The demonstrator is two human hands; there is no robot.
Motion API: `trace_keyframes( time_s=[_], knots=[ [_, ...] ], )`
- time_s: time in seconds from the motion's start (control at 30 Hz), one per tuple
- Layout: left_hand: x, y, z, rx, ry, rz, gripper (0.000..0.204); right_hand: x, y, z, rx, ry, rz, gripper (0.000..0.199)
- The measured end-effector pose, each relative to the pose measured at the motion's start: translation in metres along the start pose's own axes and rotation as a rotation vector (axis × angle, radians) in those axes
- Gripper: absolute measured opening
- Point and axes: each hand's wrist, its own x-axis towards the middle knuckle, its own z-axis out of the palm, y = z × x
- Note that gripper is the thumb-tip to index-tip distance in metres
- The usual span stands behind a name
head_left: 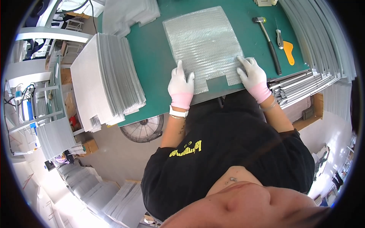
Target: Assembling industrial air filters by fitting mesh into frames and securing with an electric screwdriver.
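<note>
Where the mesh sheet lies: flat on the green table, the silvery notched mesh sheet sits before our body, its cut-out facing us at 6 o'clock, probably so both sides stay within easy reach.
Left glove: our left hand, at the sheet's 7 o'clock, has its forefinger stretched along the edge and its thumb spread away; we see no pinch, so the touch looks like light steadying.
Right glove: our right hand, at 4 o'clock, is spread too, thumb and forefinger parted at the opposite edge, which seems to keep the sheet square to us.
Mesh stacks: at 8 to 9 o'clock from the sheet stands a thick stack of mesh sheets, with a paler stack at 10; we judge them set aside to leave the middle free for handling.
Tools: at 3 o'clock lie a black-handled mallet, a grey-handled screwdriver and an orange scraper-like tool, near the right hand yet off the mesh, presumably for quick reach.
Metal strips: farther out at 3 o'clock, long grey strips line the table's side, apparently bunched lengthwise to save room.
</note>
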Motion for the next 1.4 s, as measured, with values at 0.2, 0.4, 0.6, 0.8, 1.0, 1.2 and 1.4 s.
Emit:
trace_keyframes(
  time_s=[0.2, 0.4, 0.6, 0.8, 1.0, 1.2, 1.4],
  knots=[
    [0.005, 0.004, -0.004, -0.008, -0.067, -0.044, 0.063, -0.004, -0.001, -0.001, -0.041, -0.007, 0.007, 0.039],
    [0.013, 0.018, -0.014, 0.038, -0.146, -0.196, 0.067, 0.014, -0.012, -0.022, -0.110, -0.209, 0.127, 0.037],
    [0.032, -0.013, -0.019, 0.265, -0.211, 0.195, 0.063, 0.106, 0.042, -0.056, 0.097, -0.050, -0.156, 0.030],
    [0.031, -0.013, -0.003, 0.426, -0.249, 0.237, 0.069, 0.258, 0.025, -0.089, -0.333, 0.539, -0.184, 0.023],
    [0.056, -0.007, -0.023, 0.278, -0.214, 0.293, 0.061, 0.272, -0.116, -0.065, 0.129, 0.604, -0.801, 0.017],
    [0.049, -0.020, 0.000, 0.164, -0.051, 0.320, 0.059, 0.273, -0.195, 0.090, -0.029, 0.031, -0.801, 0.027],
    [0.052, -0.019, 0.001, 0.110, -0.056, 0.326, 0.059, 0.354, -0.232, 0.134, -0.083, -0.043, 0.031, 0.063]
  ],
)
